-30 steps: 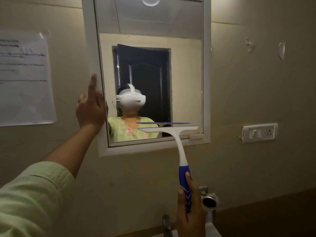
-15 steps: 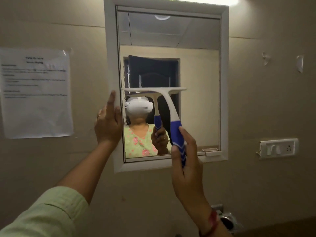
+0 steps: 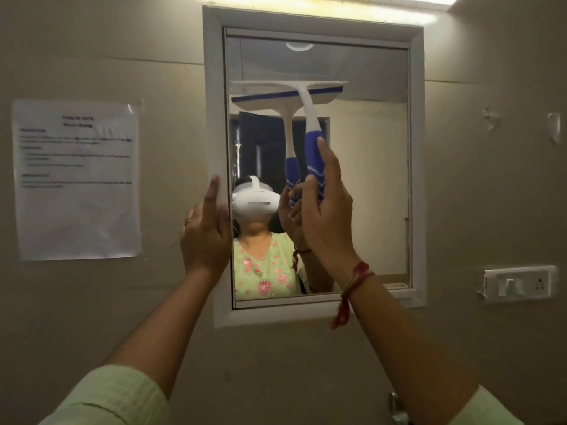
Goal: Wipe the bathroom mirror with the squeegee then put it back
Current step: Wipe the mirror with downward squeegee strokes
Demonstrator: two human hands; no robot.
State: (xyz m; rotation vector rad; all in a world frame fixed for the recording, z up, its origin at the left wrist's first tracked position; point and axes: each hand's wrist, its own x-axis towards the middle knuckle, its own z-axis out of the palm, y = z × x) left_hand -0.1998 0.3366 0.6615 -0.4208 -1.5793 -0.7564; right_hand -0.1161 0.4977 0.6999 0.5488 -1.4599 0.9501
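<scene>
Beige wall (image 3: 478, 185), framed mirror (image 3: 368, 179), taped paper (image 3: 78, 179)

The plastic T-shaped squeegee (image 3: 307, 116) is white along its head and neck, with a blue strip on the blade edge and a deep blue handle crossed by thin white wavy lines. The rectangular wall mirror (image 3: 368, 179) sits in a white frame. Its reflection shows a white headset (image 3: 254, 204) and a pale green top (image 3: 264, 271) scattered with pink flowers. The plain wall (image 3: 475, 194) is beige. The taped paper sheet (image 3: 76, 194) is white with black print. Both sleeves (image 3: 116, 397) are pale green; a red thread band (image 3: 356, 279) circles the right wrist.
</scene>
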